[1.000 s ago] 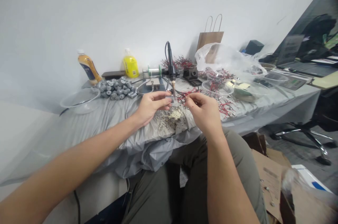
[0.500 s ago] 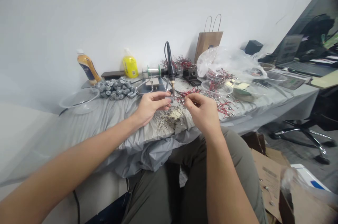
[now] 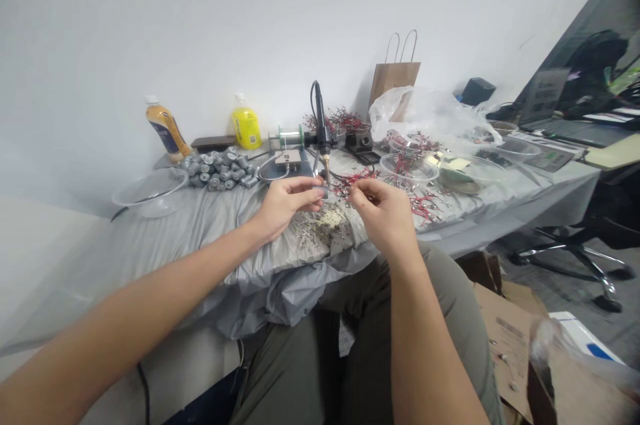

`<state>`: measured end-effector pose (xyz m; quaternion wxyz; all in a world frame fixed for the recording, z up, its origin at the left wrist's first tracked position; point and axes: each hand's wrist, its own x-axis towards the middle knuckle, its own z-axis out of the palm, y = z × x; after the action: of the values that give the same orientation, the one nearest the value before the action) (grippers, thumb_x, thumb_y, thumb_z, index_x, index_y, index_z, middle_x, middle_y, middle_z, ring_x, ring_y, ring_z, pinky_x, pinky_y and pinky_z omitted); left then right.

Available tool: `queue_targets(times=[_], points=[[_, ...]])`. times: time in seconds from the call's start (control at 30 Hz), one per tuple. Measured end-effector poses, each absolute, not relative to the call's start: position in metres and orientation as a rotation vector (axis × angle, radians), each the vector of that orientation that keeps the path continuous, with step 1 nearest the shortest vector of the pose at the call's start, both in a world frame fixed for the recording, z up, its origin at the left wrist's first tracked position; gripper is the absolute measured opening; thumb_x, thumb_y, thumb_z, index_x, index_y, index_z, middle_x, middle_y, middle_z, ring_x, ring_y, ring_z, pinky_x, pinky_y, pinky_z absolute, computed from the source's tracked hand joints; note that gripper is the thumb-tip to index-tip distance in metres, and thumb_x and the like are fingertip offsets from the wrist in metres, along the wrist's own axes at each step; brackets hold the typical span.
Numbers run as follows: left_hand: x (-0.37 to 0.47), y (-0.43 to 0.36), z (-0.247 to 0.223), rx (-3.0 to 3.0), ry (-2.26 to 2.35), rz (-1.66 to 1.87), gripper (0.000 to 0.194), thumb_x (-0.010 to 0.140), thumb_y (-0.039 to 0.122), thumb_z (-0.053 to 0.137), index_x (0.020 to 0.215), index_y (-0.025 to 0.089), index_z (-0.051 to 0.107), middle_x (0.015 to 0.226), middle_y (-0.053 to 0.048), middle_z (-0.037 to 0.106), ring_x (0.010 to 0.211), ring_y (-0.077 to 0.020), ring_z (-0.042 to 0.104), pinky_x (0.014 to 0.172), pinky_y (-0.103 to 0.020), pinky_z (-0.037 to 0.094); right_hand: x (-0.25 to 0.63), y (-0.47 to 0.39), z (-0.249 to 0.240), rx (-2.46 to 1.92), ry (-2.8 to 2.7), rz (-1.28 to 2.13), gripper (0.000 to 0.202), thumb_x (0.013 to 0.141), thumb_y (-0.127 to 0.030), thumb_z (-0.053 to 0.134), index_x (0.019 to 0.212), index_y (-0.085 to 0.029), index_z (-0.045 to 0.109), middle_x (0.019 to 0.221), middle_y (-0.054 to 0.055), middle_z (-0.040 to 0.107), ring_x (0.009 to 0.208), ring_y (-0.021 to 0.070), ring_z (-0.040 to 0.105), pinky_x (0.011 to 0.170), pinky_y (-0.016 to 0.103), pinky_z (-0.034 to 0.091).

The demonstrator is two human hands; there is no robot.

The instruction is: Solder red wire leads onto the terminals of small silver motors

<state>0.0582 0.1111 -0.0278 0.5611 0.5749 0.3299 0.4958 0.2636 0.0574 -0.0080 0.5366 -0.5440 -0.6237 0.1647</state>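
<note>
My left hand (image 3: 293, 205) grips a small grey cylinder (image 3: 324, 192) between thumb and fingers, its end pointing right. Just above that end is the downward tip of a soldering iron (image 3: 327, 161), mounted upright on a stand; I cannot tell if they touch. To the right, my right hand (image 3: 384, 211) is closed in a pinch, and what lies between its fingertips is too small to make out. Short red wires with small parts (image 3: 360, 177) lie behind this hand. Below both hands, the sheet carries a scatter of small metallic bits (image 3: 325, 228).
Grey cylinders (image 3: 217, 170) are piled at left beside a clear plastic bowl (image 3: 150, 191). A solder spool (image 3: 290, 137) stands behind the iron. Clear tubs (image 3: 410, 168), a plastic bag (image 3: 435, 118) and a paper bag (image 3: 395, 81) are at right. Two bottles, one yellow (image 3: 246, 125), stand by the wall.
Both hands stay almost in place at the iron's tip. The view has shifted very slightly; nothing has visibly been picked up or let go.
</note>
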Motion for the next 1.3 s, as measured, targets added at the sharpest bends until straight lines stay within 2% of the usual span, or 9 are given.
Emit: queue_targets(times=[0.53, 0.8, 0.97, 1.13, 1.3], points=[[0.054, 0.106, -0.029, 1.37, 0.798, 1.148, 0.019, 0.098, 0.019, 0.086, 0.113, 0.012, 0.077, 0.1, -0.004, 0.079, 0.082, -0.0162, 0.076, 0.079, -0.032, 0.068, 0.264, 0.058, -0.012, -1.297, -1.507, 0.399, 0.022, 0.087, -0.037, 0.06, 0.077, -0.02, 0.07, 0.067, 0.0, 0.062, 0.065, 0.0153, 0.051, 0.065, 0.03, 0.036], [0.049, 0.103, -0.031, 1.381, 0.83, 1.12, 0.023, 0.092, 0.025, 0.092, 0.106, 0.011, 0.08, 0.087, -0.003, 0.08, 0.072, -0.0152, 0.076, 0.071, -0.029, 0.067, 0.264, 0.056, -0.014, -1.306, -1.561, 0.402, 0.024, 0.087, -0.038, 0.059, 0.075, -0.02, 0.069, 0.065, 0.0, 0.061, 0.063, 0.0158, 0.05, 0.063, 0.03, 0.036], [0.049, 0.106, -0.035, 1.401, 0.85, 1.128, 0.019, 0.096, 0.023, 0.089, 0.107, 0.012, 0.078, 0.089, -0.002, 0.079, 0.075, -0.016, 0.076, 0.074, -0.031, 0.068, 0.264, 0.058, -0.014, -1.316, -1.531, 0.358, 0.024, 0.086, -0.04, 0.06, 0.077, -0.02, 0.071, 0.066, 0.001, 0.062, 0.062, 0.0161, 0.05, 0.063, 0.03, 0.037], [0.041, 0.115, -0.036, 1.406, 0.874, 1.208, 0.016, 0.1, 0.021, 0.085, 0.108, 0.011, 0.077, 0.101, -0.004, 0.08, 0.081, -0.0157, 0.076, 0.078, -0.031, 0.068, 0.278, 0.049, -0.006, -1.322, -1.447, 0.296, 0.025, 0.088, -0.041, 0.061, 0.075, -0.02, 0.068, 0.061, -0.001, 0.052, 0.059, 0.0147, 0.044, 0.059, 0.03, 0.032], [0.044, 0.114, -0.031, 1.411, 0.818, 1.23, 0.025, 0.095, 0.025, 0.09, 0.113, 0.012, 0.079, 0.098, -0.005, 0.081, 0.083, -0.0177, 0.079, 0.08, -0.034, 0.069, 0.281, 0.045, -0.004, -1.278, -1.458, 0.342, 0.027, 0.091, -0.043, 0.064, 0.078, -0.02, 0.072, 0.064, -0.001, 0.055, 0.059, 0.0142, 0.044, 0.058, 0.03, 0.032]])
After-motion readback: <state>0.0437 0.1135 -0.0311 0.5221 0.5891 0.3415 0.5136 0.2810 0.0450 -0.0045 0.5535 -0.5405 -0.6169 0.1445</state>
